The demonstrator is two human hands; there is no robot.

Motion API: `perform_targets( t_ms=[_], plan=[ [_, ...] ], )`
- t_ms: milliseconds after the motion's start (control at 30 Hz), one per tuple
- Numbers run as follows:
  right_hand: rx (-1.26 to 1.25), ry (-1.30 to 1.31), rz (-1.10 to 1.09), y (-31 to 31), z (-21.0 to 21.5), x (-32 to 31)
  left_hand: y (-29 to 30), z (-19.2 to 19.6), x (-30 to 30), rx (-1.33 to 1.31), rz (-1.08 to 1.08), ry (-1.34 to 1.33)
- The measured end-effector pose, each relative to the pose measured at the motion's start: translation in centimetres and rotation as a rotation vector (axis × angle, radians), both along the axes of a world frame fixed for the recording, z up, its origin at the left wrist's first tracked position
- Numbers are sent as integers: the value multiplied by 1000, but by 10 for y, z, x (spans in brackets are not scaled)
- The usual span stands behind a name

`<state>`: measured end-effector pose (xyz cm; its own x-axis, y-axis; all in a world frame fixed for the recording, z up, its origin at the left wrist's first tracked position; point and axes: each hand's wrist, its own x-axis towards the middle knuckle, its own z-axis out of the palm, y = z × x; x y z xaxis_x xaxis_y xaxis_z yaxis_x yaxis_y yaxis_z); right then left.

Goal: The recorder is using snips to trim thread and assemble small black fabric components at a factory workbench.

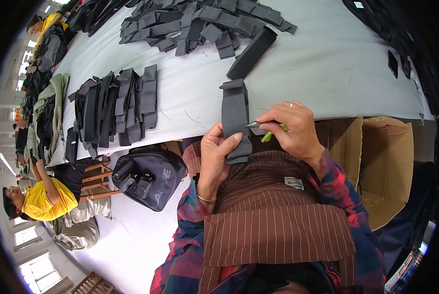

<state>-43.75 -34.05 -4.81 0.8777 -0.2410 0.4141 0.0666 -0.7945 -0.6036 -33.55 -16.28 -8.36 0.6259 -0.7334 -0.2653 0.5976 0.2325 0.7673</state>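
Left of the grey fabric strip (235,120) I hold, a black backpack (148,177) with pale lettering sits below the white tabletop (327,63) edge. My left hand (215,157) has its grip closed on the strip's lower end, thumb on top, the strip standing up over the tabletop edge. Right of the strip, my right hand (293,130) grips small green-handled snips (266,128), blade touching the strip. Further right stands an open brown cardboard box (383,161).

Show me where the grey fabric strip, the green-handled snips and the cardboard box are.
grey fabric strip (234,111): head view, middle of the strip above the thumb.
green-handled snips (267,136): head view, green handle below the fingers.
cardboard box (390,147): head view, inner side wall.
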Motion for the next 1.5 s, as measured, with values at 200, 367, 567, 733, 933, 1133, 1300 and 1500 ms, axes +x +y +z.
perform_targets(
  t_ms=[200,367,567,733,933,1133,1300,1500],
  plan=[
    [220,3,-5,9,0,8,-8,2,-5,64,34,-159],
    [206,-2,22,13,-3,13,-12,1,-7,79,12,-282],
    [16,-29,12,16,-2,14,-10,0,-7,83,-4,-284],
    [565,-40,-112,19,-7,10,-9,0,-7,110,-5,-357],
    [978,-100,-53,15,-13,21,-12,9,-12,274,52,-1070],
    [707,7,-249,-1,-40,17,-7,10,-13,281,60,-977],
    [909,-140,-158,6,-27,20,-3,10,-12,186,105,-848],
    [535,-166,-190,3,-7,41,6,14,-24,185,-44,-1060]
  ],
)
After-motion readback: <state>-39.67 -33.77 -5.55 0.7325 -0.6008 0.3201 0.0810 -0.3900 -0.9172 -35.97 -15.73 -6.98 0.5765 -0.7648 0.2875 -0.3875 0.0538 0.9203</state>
